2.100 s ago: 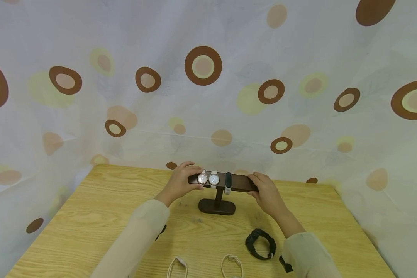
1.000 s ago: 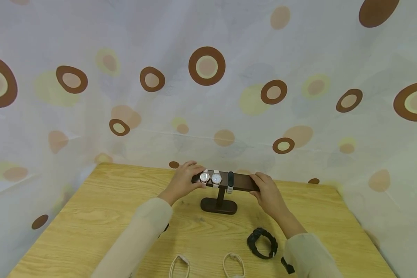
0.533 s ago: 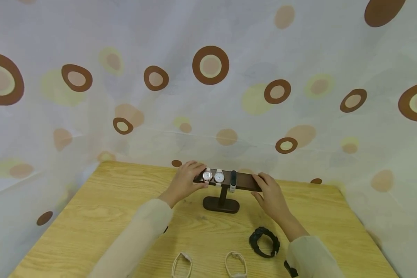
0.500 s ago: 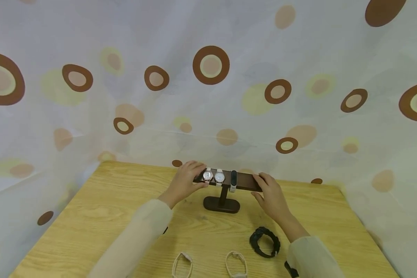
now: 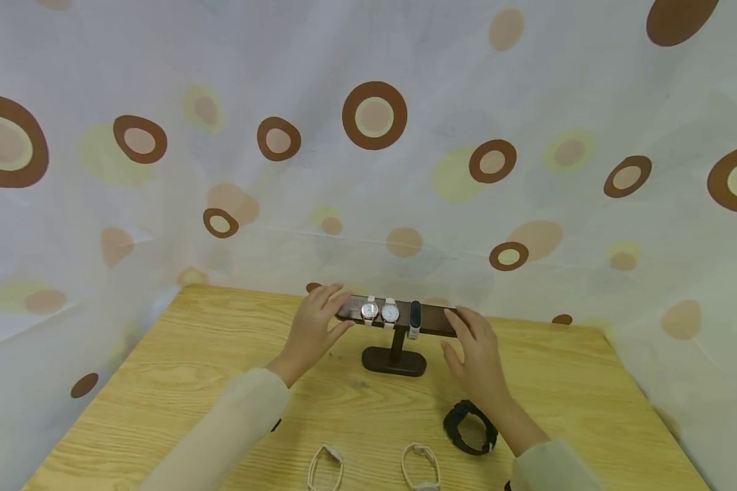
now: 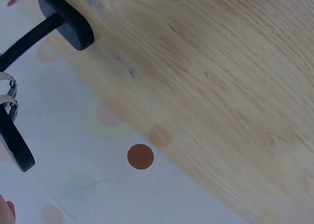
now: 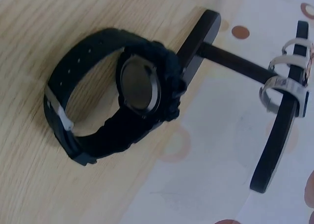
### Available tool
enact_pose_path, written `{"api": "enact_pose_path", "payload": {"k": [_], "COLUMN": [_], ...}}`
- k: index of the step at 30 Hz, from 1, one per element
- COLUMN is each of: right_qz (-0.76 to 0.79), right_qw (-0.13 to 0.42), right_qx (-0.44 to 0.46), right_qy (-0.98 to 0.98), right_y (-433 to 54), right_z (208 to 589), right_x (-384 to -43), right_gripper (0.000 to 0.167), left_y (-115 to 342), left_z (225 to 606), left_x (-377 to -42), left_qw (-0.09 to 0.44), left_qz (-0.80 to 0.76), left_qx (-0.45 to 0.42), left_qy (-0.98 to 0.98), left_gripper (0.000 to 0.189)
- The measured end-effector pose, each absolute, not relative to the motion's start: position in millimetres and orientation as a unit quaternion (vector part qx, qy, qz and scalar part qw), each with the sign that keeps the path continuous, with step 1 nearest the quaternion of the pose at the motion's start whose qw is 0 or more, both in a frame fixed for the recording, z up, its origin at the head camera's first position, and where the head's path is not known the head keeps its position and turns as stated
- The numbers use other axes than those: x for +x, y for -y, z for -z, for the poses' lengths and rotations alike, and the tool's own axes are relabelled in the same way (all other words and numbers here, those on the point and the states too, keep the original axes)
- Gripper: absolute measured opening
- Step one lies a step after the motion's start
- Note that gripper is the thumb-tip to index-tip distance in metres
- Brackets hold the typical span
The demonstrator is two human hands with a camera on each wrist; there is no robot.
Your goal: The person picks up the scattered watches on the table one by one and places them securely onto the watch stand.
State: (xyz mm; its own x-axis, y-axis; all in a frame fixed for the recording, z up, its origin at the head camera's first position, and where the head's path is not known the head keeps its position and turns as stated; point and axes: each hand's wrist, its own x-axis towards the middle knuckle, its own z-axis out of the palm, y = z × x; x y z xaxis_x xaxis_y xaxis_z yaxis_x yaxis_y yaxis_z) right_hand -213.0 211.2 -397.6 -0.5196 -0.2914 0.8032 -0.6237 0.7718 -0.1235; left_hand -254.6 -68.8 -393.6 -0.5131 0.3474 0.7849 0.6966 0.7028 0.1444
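Note:
A dark brown T-shaped watch stand (image 5: pixel 437 319) stands near the table's back edge. Around its bar sit two white-strapped watches, the left one (image 5: pixel 369 311) and the middle one (image 5: pixel 390 312), plus a fitness band (image 5: pixel 415 314) with a dark screen and pale strap. My left hand (image 5: pixel 310 334) is beside the bar's left end, fingers loosely extended. Beside the right end is my right hand (image 5: pixel 480 351), fingers relaxed. Both wrist views show fingertips apart from the bar ends. A black watch (image 5: pixel 456 424) lies on its side near my right forearm; the right wrist view shows its metal back (image 7: pixel 138 83).
Two pale-strapped watches, one on the left (image 5: pixel 333 451) and one on the right (image 5: pixel 428 487), lie at the front of the wooden table (image 5: pixel 178 382). Dotted cloth (image 5: pixel 368 198) hangs behind the table and along its sides.
Both hands gripped the bar's ends earlier; now they have let go. The left hand has drawn back to the left. The stand appears slightly further right as the head view shifts.

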Motion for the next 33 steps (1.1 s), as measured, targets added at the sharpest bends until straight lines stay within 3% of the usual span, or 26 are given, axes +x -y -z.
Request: {"api": "enact_pose_path", "payload": {"k": [3,9,12,25,33], "right_qz": [-0.226,-0.255,-0.266,-0.327,-0.358], "right_qw": [0.403,0.362,0.332,0.211,0.102], "right_qx": [0.276,0.284,0.277,0.251,0.24], "right_qy": [0.843,0.851,0.861,0.886,0.897], "right_y": [-203,-185,-174,-134,-120], "right_z": [398,406,411,436,440], "right_x": [-205,-190,-182,-159,-150], "right_gripper": [0.053,0.043,0.055,0.053,0.047], "left_y": [67,60,55,56,58], "left_z": [396,398,399,421,431], "left_x": [-248,-232,-223,-196,-182], "left_qw": [0.396,0.379,0.361,0.239,0.117], "left_qz": [0.226,0.247,0.259,0.321,0.375], "left_qx": [-0.324,-0.321,-0.307,-0.235,-0.191], "left_qy": [0.829,0.832,0.841,0.886,0.899], "left_gripper": [0.049,0.05,0.048,0.044,0.041]}}
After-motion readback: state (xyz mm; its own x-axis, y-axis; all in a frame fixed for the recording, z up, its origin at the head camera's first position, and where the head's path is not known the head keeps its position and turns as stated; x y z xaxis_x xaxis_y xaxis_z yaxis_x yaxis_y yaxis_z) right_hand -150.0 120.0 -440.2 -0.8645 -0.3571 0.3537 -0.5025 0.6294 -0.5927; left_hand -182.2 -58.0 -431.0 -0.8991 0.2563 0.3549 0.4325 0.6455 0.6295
